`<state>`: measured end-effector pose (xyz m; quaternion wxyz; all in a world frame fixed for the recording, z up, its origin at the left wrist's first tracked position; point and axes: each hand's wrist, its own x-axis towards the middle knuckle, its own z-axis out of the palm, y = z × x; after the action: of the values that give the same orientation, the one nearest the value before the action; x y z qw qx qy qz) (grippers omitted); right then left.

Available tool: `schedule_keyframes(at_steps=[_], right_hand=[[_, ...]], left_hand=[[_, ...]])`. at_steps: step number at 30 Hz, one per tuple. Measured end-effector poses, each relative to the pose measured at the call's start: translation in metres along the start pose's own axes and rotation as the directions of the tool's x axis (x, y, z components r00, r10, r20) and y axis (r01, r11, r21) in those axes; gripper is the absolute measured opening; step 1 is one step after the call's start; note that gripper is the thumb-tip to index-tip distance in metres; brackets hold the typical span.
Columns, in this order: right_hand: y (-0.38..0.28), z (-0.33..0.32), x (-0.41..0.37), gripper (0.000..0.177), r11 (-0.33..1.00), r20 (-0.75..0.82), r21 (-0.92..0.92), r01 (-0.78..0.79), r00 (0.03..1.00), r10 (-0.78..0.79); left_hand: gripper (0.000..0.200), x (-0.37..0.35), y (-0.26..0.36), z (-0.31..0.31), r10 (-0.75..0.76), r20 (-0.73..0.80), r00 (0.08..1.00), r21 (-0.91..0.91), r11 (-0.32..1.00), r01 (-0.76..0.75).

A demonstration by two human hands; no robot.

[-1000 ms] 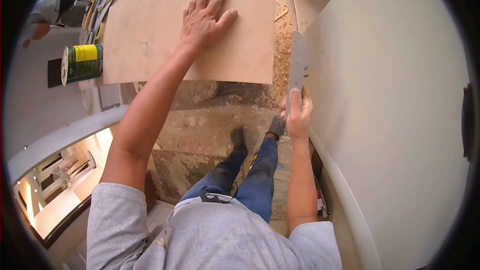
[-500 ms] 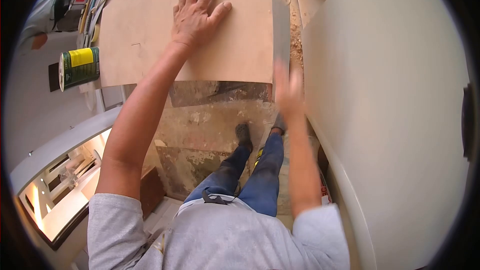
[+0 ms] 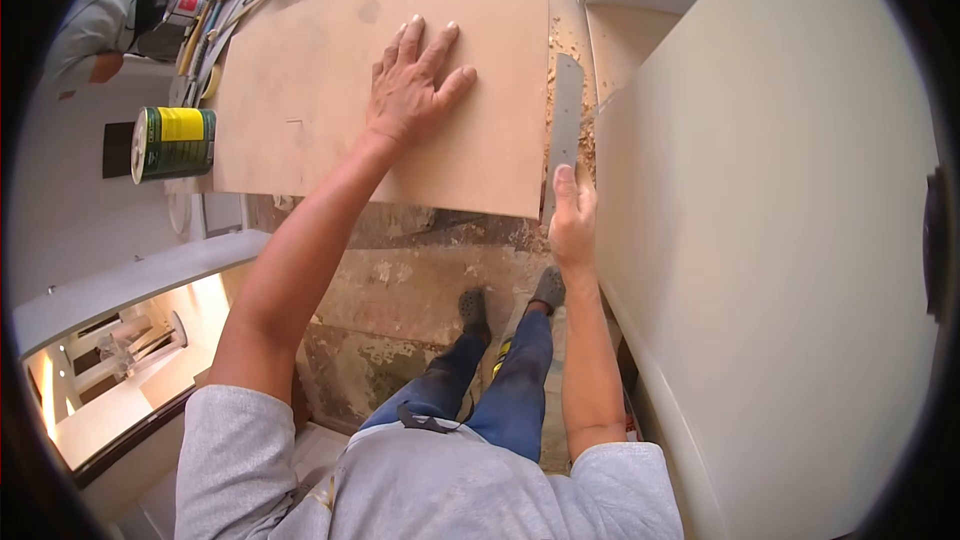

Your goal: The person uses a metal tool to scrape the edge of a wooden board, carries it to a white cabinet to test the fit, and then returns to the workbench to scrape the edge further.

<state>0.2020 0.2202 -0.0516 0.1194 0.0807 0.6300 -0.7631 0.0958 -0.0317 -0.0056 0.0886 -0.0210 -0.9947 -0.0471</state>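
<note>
My left hand [image 3: 410,85] lies flat with spread fingers on a light-brown wooden panel [image 3: 330,150]. Just past the panel's right edge is a long, flat grey metal strip [image 3: 567,105] with a rounded far end and small dark dots. My right hand [image 3: 573,220] is closed around its near part, thumb on top and pointing forward. The palm hides some of the strip. Wood shavings [image 3: 587,135] lie scattered along the strip's right side.
A green and yellow can [image 3: 175,143] stands left of the panel. Hand tools [image 3: 215,20] crowd the far left, with a person [image 3: 95,25] beyond them. A large pale panel [image 3: 780,240] rises on the right. At lower left is a lit cabinet-like opening [image 3: 130,360].
My right hand, blurred earlier, now grips the grey strip clearly. The panel and my left hand appear lower in view, and more of the tools shows at the far left.
</note>
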Motion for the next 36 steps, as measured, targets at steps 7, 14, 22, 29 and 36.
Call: schedule_keyframes(at_steps=[7, 14, 22, 29, 36], right_hand=[[-0.016, 0.024, 0.119, 0.043, 0.931, -0.111, -0.24, 0.274, 0.945, -0.307], [-0.036, 0.032, 0.25, 0.05, 0.945, -0.026, -0.075, 0.317, 0.947, -0.32], [0.016, 0.006, -0.057, 0.036, 0.993, 0.018, 0.113, -0.034, 0.999, 0.032], [0.0, -0.015, -0.024, 0.033, 0.999, -0.055, -0.015, -0.036, 0.998, 0.035], [-0.003, 0.006, 0.022, 0.043, 0.98, -0.058, -0.146, 0.137, 0.987, -0.147]], left_hand=[[0.07, 0.002, 0.001, -0.004, -0.037, 0.067, 0.997, -0.024, 0.999, 0.039], [0.071, 0.002, 0.0, -0.004, -0.034, 0.056, 0.998, -0.03, 0.999, 0.035], [0.071, -0.003, -0.001, 0.005, -0.007, -0.011, 1.0, -0.036, 0.999, 0.007], [0.069, 0.005, -0.002, 0.006, 0.021, -0.031, 0.999, -0.005, 1.0, -0.021], [0.069, 0.0, -0.002, 0.008, 0.004, -0.04, 0.999, -0.013, 1.0, -0.005]])
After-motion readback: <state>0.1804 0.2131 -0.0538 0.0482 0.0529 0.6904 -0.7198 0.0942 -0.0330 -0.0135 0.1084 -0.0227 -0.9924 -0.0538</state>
